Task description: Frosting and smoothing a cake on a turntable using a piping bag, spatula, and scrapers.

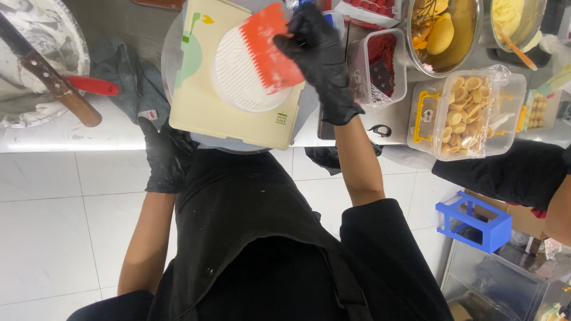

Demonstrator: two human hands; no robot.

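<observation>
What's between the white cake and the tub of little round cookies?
In the head view, a clear tub of red crumbs sits between the white cake and the cookie tub.

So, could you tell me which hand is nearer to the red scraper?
Right: the right hand holds the red scraper over the cake; the left hand sits below the board's edge.

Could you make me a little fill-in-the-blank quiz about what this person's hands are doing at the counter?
1. The right hand holds a toothed scraper coloured ____.
2. The scraper rests on a round ____ cake.
3. Both hands wear ____ gloves; the left hand is at the cream board's lower corner.

Missing words: orange-red; white; black
</observation>
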